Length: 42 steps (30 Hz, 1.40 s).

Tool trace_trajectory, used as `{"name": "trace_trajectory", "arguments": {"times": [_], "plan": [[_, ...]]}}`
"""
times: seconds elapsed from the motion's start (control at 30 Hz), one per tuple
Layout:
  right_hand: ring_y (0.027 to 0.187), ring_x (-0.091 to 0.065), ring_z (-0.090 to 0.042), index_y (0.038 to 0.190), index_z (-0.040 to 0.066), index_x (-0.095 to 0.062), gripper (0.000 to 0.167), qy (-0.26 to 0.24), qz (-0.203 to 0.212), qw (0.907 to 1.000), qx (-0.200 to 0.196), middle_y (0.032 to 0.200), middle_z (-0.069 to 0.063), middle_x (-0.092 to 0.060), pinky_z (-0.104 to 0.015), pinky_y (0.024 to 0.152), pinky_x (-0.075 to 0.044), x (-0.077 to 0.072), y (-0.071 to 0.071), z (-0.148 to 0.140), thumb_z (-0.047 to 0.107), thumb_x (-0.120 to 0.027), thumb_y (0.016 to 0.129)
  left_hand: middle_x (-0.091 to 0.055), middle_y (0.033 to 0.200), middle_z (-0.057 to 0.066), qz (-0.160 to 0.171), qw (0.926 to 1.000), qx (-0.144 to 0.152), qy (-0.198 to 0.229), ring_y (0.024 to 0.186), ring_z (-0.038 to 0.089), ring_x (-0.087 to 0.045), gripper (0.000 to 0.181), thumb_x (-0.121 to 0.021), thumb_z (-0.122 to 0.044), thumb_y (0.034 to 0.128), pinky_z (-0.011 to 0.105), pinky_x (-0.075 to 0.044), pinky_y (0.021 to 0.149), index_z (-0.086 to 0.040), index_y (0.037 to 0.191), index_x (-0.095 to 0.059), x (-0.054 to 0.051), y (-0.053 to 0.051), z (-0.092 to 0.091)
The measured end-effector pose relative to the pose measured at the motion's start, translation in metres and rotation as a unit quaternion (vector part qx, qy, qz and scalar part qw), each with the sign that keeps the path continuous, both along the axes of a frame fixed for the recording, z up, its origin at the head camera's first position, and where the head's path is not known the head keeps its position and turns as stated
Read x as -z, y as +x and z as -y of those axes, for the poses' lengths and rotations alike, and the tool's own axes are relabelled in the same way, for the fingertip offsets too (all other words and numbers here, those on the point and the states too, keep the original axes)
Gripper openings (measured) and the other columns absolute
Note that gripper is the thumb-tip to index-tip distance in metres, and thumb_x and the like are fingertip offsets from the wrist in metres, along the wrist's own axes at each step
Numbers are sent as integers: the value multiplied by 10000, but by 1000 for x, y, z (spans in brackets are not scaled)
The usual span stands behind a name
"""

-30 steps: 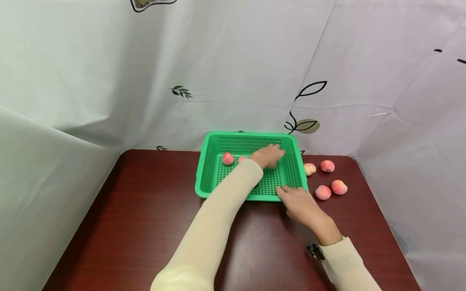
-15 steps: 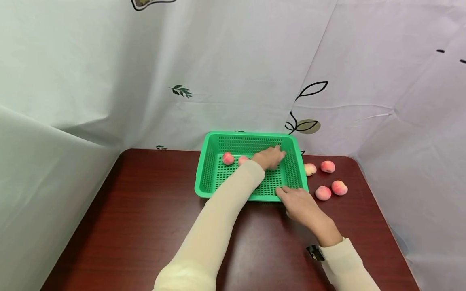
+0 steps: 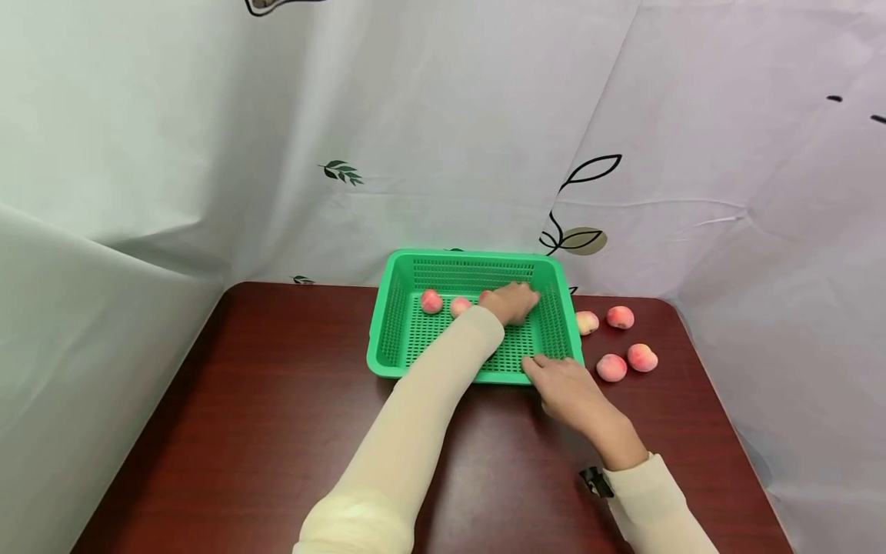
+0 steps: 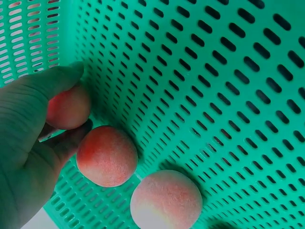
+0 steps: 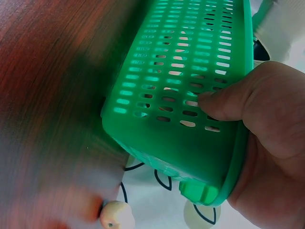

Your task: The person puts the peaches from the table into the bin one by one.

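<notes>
1. A person in cream sleeves leans both arms toward a green slotted basket (image 3: 477, 269) on a dark red-brown counter (image 3: 277, 431), as seen from where I stand.
2. The left hand (image 3: 515, 302), inside the basket near its far right corner, holds a peach (image 4: 69, 107) pinched between thumb and fingers; from overhead, that hand covers the fruit.
3. The right hand (image 3: 564, 391) grips the basket's rim at the near right corner, its thumb pressed to the slotted wall.
4. Three loose peaches sit on the basket's floor toward its back wall: the left peach (image 3: 431, 301), the middle peach (image 3: 460, 307) and the right peach (image 3: 484, 295), the last partly hidden by the left hand.
5. Four more, among them a pale peach (image 3: 587, 322) just beside the basket and a red peach (image 3: 620, 317) farther out, rest on the counter to its right.
6. Behind the basket hangs a white cloth (image 3: 450, 177) printed with leaves.
</notes>
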State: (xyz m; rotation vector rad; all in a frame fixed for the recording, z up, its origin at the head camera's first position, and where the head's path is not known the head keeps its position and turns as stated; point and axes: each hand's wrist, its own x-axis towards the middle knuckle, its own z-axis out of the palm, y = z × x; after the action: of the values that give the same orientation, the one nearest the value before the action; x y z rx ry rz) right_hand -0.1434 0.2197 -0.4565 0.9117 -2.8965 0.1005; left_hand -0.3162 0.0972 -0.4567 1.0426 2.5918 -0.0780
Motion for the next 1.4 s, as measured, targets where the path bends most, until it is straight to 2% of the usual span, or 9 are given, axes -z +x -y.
{"name": "trace_trajectory", "arguments": {"times": [0.1, 0.2, 0.43, 0.63, 0.73, 0.87, 1.03, 1.2, 1.4], "plan": [[658, -557, -207, 913, 106, -513, 280, 3, 6, 10000, 17, 793, -28, -554, -353, 617, -427, -1, 0, 1, -61, -707, 800, -626, 1276, 100, -179, 9995, 276, -4, 1160, 252, -637, 240, -514, -90, 1080, 319, -495, 901, -129, 1300, -603, -1, 1, 1], [659, -556, -208, 912, 105, -513, 282, 2, 21, 10000, 32, 790, -28, -553, -358, 620, -430, -1, 1, 1, -64, -709, 798, -633, 1267, 98, -255, 9990, 355, 3, 1164, 251, -640, 247, -520, -85, 1078, 315, -500, 925, -122, 1306, -607, -2, 2, 2], [654, -554, -213, 906, 104, -514, 281, -11, 13, 10000, -16, 776, -32, -548, -361, 608, -426, 1, 0, 1, -73, -690, 777, -576, 1421, 115, -338, 9988, 328, -99, 1309, 267, -578, 371, -546, -136, 1074, 345, -487, 1055, -132, 1445, -533, 0, 3, 0], [636, -551, -215, 894, 104, -511, 277, -38, 11, 10000, -23, 766, -36, -555, -357, 596, -417, 3, 0, 0, -77, -669, 755, -432, 1579, 139, -367, 9991, 165, -153, 1455, 298, -447, 594, -599, -254, 1050, 399, -441, 1137, -153, 1588, -367, -3, -1, 0], [635, -543, -208, 899, 102, -513, 277, -13, -32, 10000, -28, 764, -30, -548, -352, 595, -414, 3, -1, 0, -78, -667, 755, -367, 1627, 145, -402, 9990, 130, -126, 1492, 307, -401, 628, -545, -277, 1064, 411, -425, 1155, -155, 1625, -292, -9, -5, 6], [630, -532, -202, 908, 103, -518, 273, -1, -68, 10000, -13, 762, -23, -543, -346, 593, -409, 3, -1, 0, -77, -671, 770, -375, 1615, 158, -561, 9980, 250, -140, 1474, 321, -414, 621, -468, -320, 1070, 432, -419, 1159, -138, 1631, -273, -21, -7, 17], [621, -515, -192, 921, 103, -526, 278, 10, -17, 10000, 29, 771, -27, -553, -339, 586, -401, 2, 1, 1, -71, -696, 787, -357, 1618, 169, -575, 9975, 349, -204, 1491, 338, -380, 738, -535, -463, 1040, 456, -371, 1194, -139, 1637, -248, -38, -5, 31], [625, -519, -190, 913, 104, -525, 269, 39, 34, 10000, 31, 778, -31, -557, -343, 585, -401, 2, 2, 1, -65, -698, 795, -297, 1659, 163, -572, 9973, 381, -273, 1536, 338, -316, 832, -588, -529, 1014, 469, -317, 1231, -138, 1645, -211, -56, 0, 46], [608, -492, -179, 914, 102, -525, 260, 60, -8, 10000, -10, 762, -25, -547, -332, 574, -388, 2, 0, 1, -64, -694, 807, -366, 1607, 158, -966, 9934, 571, -229, 1466, 331, -413, 794, -591, -532, 1009, 463, -399, 1172, -134, 1617, -270, -68, 7, 71]]}}
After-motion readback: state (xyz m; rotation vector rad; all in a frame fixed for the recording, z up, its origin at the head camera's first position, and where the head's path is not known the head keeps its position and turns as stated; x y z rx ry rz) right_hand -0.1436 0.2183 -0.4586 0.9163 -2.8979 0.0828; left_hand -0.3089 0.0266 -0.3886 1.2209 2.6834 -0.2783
